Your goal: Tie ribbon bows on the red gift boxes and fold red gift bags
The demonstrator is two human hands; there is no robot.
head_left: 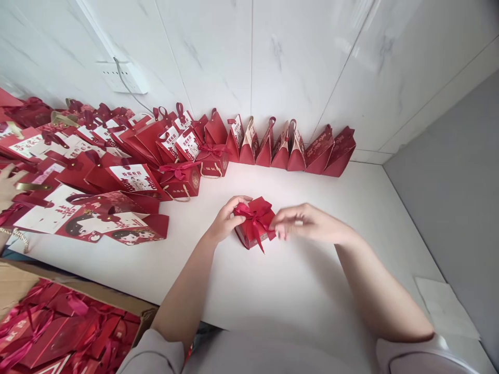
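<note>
Satiny ribbon bow (255, 213) tops the smooth paperboard gift box (248, 232); beneath it, smooth tabletop (273, 291); behind it, glossy wall tiles (288, 62).

It looks to me like a packing workroom, with red gift boxes (136, 179) lining the far and left sides of a white table (296, 301) and more filling an open carton (15, 284) near left.

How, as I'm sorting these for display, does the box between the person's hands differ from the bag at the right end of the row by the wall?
The box is squat; the bag tapers to a narrow top.
The box has a ribbon bow on top; the bag shows none.
The box has the left hand against it; no hand touches the bag.

Both are red and sit on the white table.
</note>
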